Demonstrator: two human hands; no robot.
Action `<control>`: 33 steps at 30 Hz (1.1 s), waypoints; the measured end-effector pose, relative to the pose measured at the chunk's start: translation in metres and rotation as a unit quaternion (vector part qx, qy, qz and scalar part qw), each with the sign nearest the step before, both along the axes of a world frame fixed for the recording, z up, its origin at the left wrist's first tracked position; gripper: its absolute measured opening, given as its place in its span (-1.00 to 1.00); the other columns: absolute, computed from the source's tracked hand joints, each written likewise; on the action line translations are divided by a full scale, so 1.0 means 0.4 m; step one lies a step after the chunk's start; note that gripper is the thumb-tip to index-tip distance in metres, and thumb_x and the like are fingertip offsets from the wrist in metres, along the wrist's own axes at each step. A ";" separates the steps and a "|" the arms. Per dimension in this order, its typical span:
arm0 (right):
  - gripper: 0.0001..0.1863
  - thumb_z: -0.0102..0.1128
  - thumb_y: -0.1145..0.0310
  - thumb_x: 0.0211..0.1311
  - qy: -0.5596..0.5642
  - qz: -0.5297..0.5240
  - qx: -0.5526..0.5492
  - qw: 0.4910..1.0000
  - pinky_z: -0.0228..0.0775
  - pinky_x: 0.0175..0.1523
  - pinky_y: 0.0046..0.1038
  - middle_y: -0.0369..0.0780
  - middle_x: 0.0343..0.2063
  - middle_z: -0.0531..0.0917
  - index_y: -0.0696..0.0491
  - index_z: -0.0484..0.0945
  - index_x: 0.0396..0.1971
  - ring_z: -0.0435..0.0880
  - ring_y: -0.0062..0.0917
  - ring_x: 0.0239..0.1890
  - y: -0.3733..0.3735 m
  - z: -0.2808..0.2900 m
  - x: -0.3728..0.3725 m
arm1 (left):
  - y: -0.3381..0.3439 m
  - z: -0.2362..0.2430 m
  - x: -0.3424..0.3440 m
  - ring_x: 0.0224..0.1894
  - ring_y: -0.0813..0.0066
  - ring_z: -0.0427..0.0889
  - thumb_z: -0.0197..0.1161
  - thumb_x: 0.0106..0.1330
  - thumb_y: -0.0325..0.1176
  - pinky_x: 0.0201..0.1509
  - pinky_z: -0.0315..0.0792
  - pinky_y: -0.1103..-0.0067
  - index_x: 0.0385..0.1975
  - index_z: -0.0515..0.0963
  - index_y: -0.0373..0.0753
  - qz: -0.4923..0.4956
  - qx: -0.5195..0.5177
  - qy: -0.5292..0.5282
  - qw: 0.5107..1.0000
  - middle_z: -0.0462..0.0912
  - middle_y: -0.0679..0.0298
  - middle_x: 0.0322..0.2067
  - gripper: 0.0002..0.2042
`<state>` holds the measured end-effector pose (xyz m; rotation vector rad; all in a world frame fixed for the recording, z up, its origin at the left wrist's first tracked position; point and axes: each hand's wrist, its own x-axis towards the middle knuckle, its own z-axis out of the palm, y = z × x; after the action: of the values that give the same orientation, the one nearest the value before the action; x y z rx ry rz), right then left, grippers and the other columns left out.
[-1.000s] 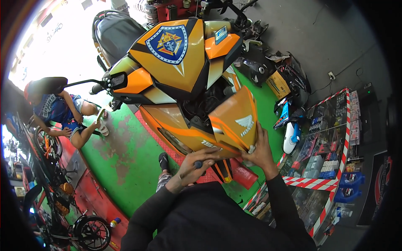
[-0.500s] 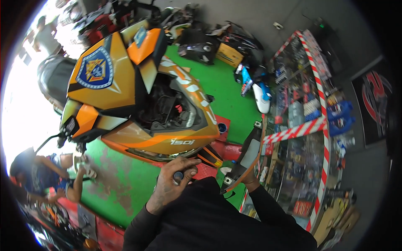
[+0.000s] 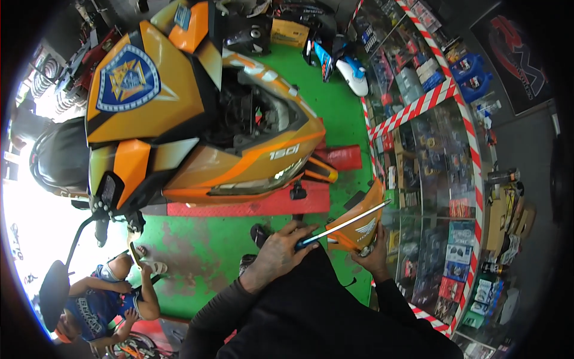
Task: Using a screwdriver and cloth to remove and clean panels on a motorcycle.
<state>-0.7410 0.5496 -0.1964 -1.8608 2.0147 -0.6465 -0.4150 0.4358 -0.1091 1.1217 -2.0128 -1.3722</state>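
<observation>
My left hand (image 3: 281,254) is closed round the blue and black handle of a long, silver-shafted screwdriver (image 3: 353,221), which points up and right across a detached orange panel (image 3: 365,232). My right hand (image 3: 373,257) grips that panel by its lower edge, at my right side. Ahead stands an orange and gold scooter (image 3: 239,167) with a shield sticker on its front cover and an open cavity (image 3: 254,107) where dark inner parts show.
A glass display counter (image 3: 436,155) edged with red-and-white tape runs along my right. Removed fairings (image 3: 353,78) lie on the green floor beyond. A seated person (image 3: 101,305) is at lower left beside a red platform strip (image 3: 245,206) and green floor (image 3: 191,251).
The panel has been lifted off the scooter's front to my right side, uncovering the cavity, and turned face up. The screwdriver's shaft now shows across it. My view has swung rightward.
</observation>
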 end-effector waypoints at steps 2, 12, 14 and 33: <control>0.32 0.59 0.08 -0.36 0.013 -0.011 0.049 0.999 0.34 0.23 -0.08 0.08 0.16 0.25 0.07 -0.06 0.45 0.34 0.03 0.20 0.110 -0.026 0.031 | 0.047 -0.082 0.000 -0.07 0.06 0.64 0.29 0.31 -0.15 0.02 0.55 0.34 0.14 0.49 -0.20 0.013 -0.051 -0.018 0.998 0.61 0.10 -0.06 -0.55; 0.24 0.59 0.06 -0.24 -0.065 0.098 0.330 0.937 0.48 0.13 -0.15 0.01 0.19 0.29 -0.09 -0.02 0.46 0.45 -0.05 0.16 0.245 -0.340 0.261 | 0.261 -0.638 0.203 0.03 -0.02 0.60 0.35 0.23 -0.14 0.10 0.46 0.25 0.14 0.45 -0.30 -0.036 0.276 -0.236 0.931 0.60 -0.06 0.00 -0.46; 0.22 0.59 0.08 -0.23 -0.066 0.115 0.311 0.941 0.49 0.13 -0.15 0.01 0.21 0.28 -0.09 -0.01 0.46 0.44 -0.05 0.17 0.243 -0.445 0.282 | 0.300 -0.753 0.257 0.00 0.18 0.62 0.35 0.25 -0.11 0.00 0.49 0.29 0.14 0.44 -0.32 0.059 0.372 -0.100 0.921 0.64 0.07 -0.03 -0.46; -0.44 0.46 0.12 -0.09 -0.139 -0.342 0.531 0.763 0.55 -0.04 -0.26 -0.07 -0.19 0.68 0.14 0.59 -0.08 0.70 -0.22 -0.17 1.095 -0.820 0.345 | 0.040 -1.717 0.569 -0.59 0.59 0.39 0.20 0.39 -0.07 -0.57 0.26 0.66 -0.25 0.44 -0.04 0.612 0.284 0.206 0.709 0.48 0.43 -0.45 -0.79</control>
<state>-0.6030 0.9877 -0.5244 -0.3367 2.0859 0.1362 -0.1874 0.4519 -0.7959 1.6868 -0.1934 -1.2208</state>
